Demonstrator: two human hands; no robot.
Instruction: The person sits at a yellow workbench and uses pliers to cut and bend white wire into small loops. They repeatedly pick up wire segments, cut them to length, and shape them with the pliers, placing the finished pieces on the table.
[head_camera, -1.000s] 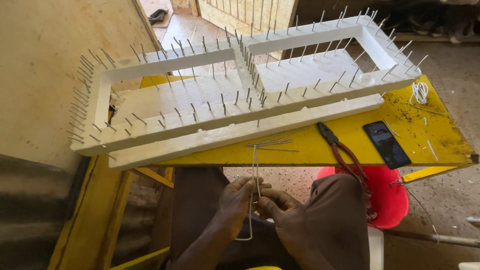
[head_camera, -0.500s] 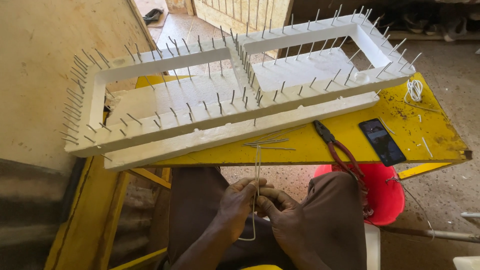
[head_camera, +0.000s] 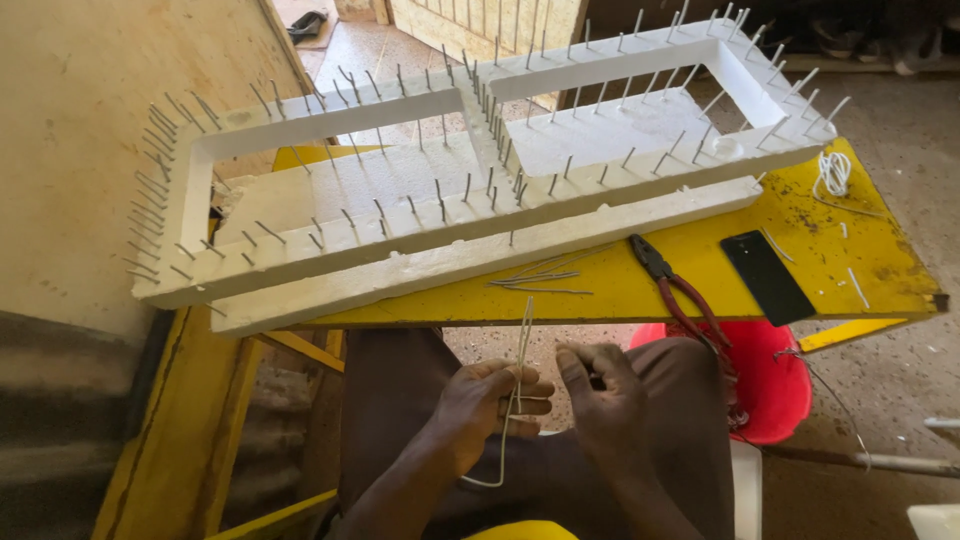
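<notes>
Over the person's lap, below the yellow bench (head_camera: 640, 285), the left hand (head_camera: 490, 405) pinches a thin bent wire (head_camera: 518, 370) (light, springy, best gripped near its bend) while the right hand (head_camera: 605, 400) curls closed beside it, seemingly empty.

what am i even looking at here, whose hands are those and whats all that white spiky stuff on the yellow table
The picture comes from a camera worn on a person's head, looking down at their own lap and hands. There is no machine. The left hand grips a thin bent wire that sticks up past the fingers; the right hand is beside it, near the wire. In front is a yellow table. On it lies a white foam frame with two openings, studded with many nails. Also there: red-handled pliers, a dark phone, some loose wire pieces and a small white wire coil.
</notes>
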